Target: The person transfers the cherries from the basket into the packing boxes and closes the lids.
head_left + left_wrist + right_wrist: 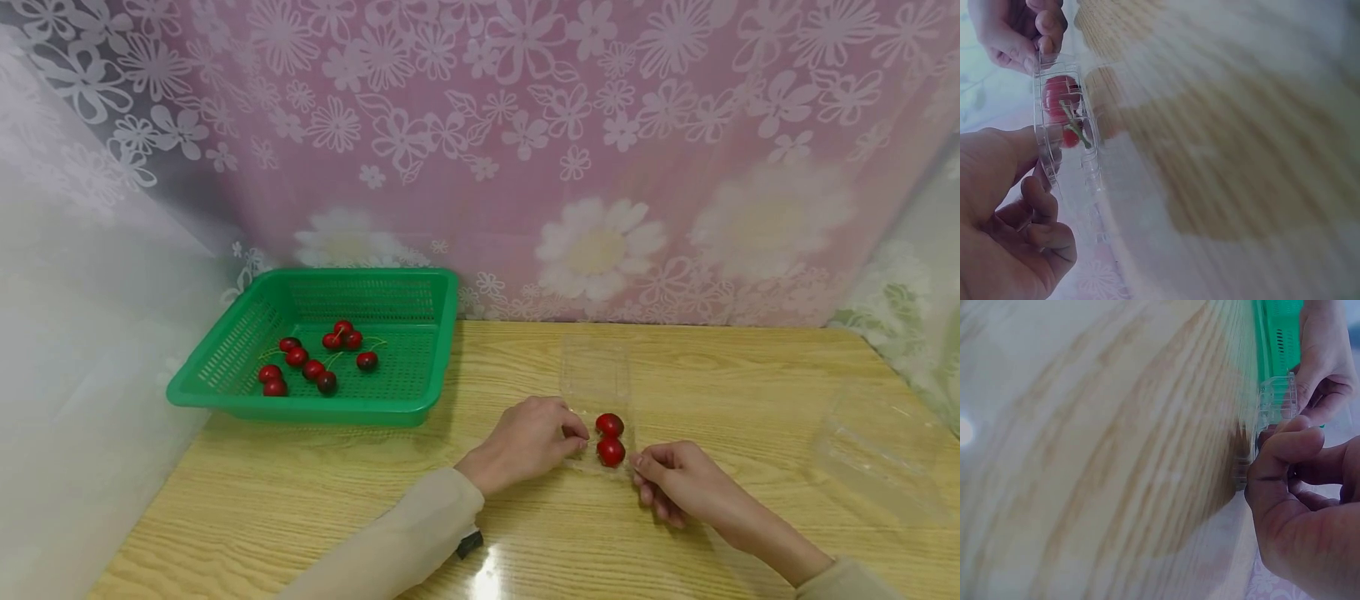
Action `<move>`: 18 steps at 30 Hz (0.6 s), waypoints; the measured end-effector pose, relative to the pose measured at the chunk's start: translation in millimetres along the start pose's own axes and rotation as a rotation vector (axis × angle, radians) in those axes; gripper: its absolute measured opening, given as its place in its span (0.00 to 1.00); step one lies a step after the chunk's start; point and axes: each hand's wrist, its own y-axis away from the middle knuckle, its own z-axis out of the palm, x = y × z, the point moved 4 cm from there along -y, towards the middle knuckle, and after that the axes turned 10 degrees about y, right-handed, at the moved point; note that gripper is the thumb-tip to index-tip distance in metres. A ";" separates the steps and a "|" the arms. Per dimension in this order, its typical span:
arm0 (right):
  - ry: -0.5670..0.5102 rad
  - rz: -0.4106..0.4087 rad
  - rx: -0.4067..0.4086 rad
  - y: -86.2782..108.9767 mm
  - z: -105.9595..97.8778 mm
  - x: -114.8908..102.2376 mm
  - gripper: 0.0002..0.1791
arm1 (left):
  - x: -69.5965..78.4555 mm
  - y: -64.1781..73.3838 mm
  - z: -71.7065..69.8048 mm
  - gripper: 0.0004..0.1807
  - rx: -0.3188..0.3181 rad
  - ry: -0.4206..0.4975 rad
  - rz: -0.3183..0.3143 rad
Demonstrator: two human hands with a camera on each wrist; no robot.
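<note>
A clear plastic box lies with its lid folded back on the wooden table. Two dark red cherries sit in its near half; a green stem shows through the wall in the left wrist view. My left hand reaches over the box's left side, thumb and forefinger bent close together beside the cherries. Whether they pinch a stem or the wall is hidden. At the near right corner, my right hand pinches the box edge between thumb and forefinger, the other fingers curled below.
To the left stands a green plastic basket with several stemmed cherries inside. Another clear plastic container lies at the right of the table. A floral curtain hangs behind the table's far edge.
</note>
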 end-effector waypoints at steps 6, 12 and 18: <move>0.007 0.003 -0.002 0.1 -0.2 -0.7 0.20 | 1.0 -0.3 0.7 0.06 0.005 -0.018 0.017; 0.010 0.005 -0.003 0.1 0.6 -0.2 0.20 | 1.9 3.4 -0.8 0.06 0.018 -0.036 0.019; 0.006 0.003 -0.003 0.0 0.1 -0.5 0.20 | 7.9 11.8 -11.2 0.07 0.016 -0.032 0.031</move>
